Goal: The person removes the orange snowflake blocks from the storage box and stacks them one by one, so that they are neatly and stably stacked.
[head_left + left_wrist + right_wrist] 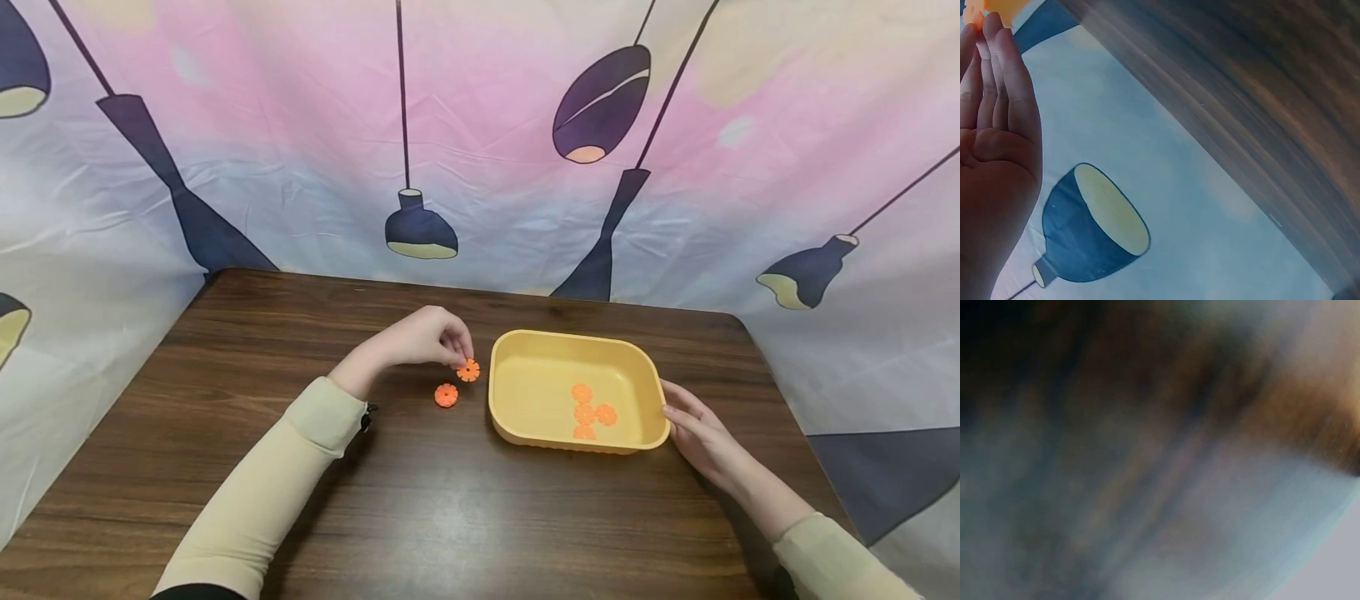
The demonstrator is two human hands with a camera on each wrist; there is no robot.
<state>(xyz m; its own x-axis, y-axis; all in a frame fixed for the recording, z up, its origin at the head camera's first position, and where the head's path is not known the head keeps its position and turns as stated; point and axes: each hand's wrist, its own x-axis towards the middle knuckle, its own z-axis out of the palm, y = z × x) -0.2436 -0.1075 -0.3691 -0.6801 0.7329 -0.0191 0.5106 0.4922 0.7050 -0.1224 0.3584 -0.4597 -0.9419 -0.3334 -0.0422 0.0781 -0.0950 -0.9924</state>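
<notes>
My left hand point(431, 336) pinches an orange notched disc point(468, 371) with its fingertips, just left of the yellow tub point(513, 429). In the left wrist view, the left hand point(997, 119) shows its palm, with orange at the fingertips by the upper left corner. A second orange disc point(446, 396) lies on the table below the held one. My right hand point(708, 437) holds the tub's right side, its thumb at the rim. Several orange pieces point(583, 414) lie together on the tub's floor, toward its near right side. The right wrist view is blurred.
The dark wood table point(420, 525) carries the tub and discs. Behind it and at both sides hangs a pastel cloth point(480, 125) printed with dark lamps; it meets the table's back edge.
</notes>
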